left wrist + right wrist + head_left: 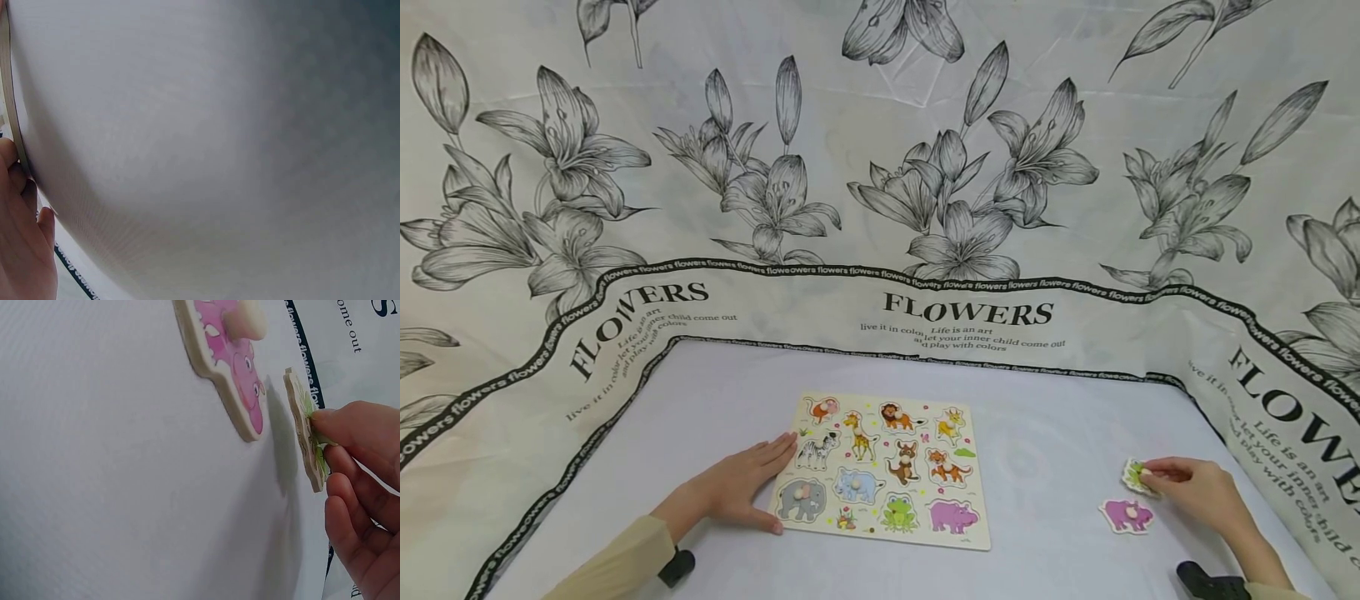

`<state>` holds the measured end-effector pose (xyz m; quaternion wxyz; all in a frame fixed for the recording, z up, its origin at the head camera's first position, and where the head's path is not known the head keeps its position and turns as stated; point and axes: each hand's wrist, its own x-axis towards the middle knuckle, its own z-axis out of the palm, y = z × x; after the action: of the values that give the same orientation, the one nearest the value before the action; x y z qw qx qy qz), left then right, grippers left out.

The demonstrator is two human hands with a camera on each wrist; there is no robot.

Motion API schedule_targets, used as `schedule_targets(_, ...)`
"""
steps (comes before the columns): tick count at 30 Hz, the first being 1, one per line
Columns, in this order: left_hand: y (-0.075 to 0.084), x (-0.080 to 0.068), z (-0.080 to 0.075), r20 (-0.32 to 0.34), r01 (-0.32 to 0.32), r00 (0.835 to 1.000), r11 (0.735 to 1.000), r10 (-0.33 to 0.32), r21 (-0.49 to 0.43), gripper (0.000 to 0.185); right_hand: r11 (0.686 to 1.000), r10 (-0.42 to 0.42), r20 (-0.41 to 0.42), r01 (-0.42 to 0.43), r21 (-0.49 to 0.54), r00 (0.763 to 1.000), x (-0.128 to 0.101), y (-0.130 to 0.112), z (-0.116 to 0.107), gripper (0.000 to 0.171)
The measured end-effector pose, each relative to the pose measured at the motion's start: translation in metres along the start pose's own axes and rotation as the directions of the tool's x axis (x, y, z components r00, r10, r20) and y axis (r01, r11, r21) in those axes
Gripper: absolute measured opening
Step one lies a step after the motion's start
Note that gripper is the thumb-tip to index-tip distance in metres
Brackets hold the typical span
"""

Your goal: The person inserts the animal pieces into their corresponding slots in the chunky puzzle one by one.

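My right hand (1197,493) pinches a green frog puzzle piece (1131,477) between thumb and finger. In the right wrist view the frog piece (301,431) is held tilted on its edge over the white cloth, with a shadow beside it. Just nearer to me lies a purple hippo piece (1126,517), its round knob facing up. My left hand (741,486) rests at the left edge of the animal puzzle board (917,537), fingers stretched along it and thumb at the lower corner. Printed frog and hippo pictures show without knobs in the board's bottom row.
Other animals fill the board, among them a giraffe (859,437), a lion (898,417) and a grey elephant (802,500). White cloth (1037,450) covers the table. A curtain (820,308) printed with flowers and lettering stands along the back and sides.
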<state>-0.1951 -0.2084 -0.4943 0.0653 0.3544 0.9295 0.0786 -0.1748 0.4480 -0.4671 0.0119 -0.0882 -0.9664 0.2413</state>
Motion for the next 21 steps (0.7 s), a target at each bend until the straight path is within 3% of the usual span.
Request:
schedule_targets(8,0.002,-0.001,-0.002,0.008,0.006,1.000,1.000,-0.006,-0.002,0.113,0.999,-0.049,-0.074,0.049,-0.012,0.996,-0.004,-0.018,0.003,0.049)
schedule_targets(21,0.002,-0.001,-0.002,-0.002,0.005,1.000,1.000,-0.005,0.005,0.113,0.986,-0.163,-0.095,0.166,0.020,0.982,-0.005,-0.059,0.020,0.038)
